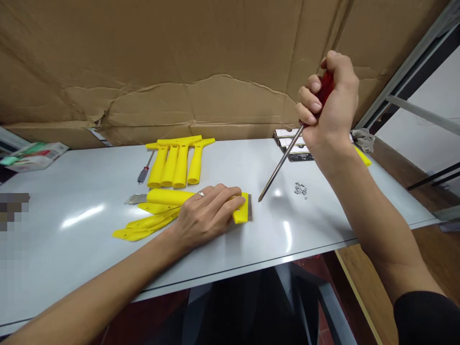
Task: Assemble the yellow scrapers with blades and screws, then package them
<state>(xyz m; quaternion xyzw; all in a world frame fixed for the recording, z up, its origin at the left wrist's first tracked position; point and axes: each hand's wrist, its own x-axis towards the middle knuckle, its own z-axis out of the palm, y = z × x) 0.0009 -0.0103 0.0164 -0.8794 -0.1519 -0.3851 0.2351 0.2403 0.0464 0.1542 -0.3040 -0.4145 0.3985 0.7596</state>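
Note:
My left hand (206,213) presses flat on a yellow plastic scraper (241,211) lying on the grey table (82,191); a metal blade shows at the scraper's right end. My right hand (332,105) is raised above the table, gripping a red-handled screwdriver (278,165) whose long shaft slants down-left, its tip just right of the scraper blade. A small pile of screws (301,189) lies on the table right of the tip.
Several yellow scraper handles (178,163) lie side by side further back, with flat yellow pieces (143,229) by my left wrist. A small second screwdriver (144,170), a loose blade (136,198), blade boxes (287,139) and a cardboard wall (179,62) are behind.

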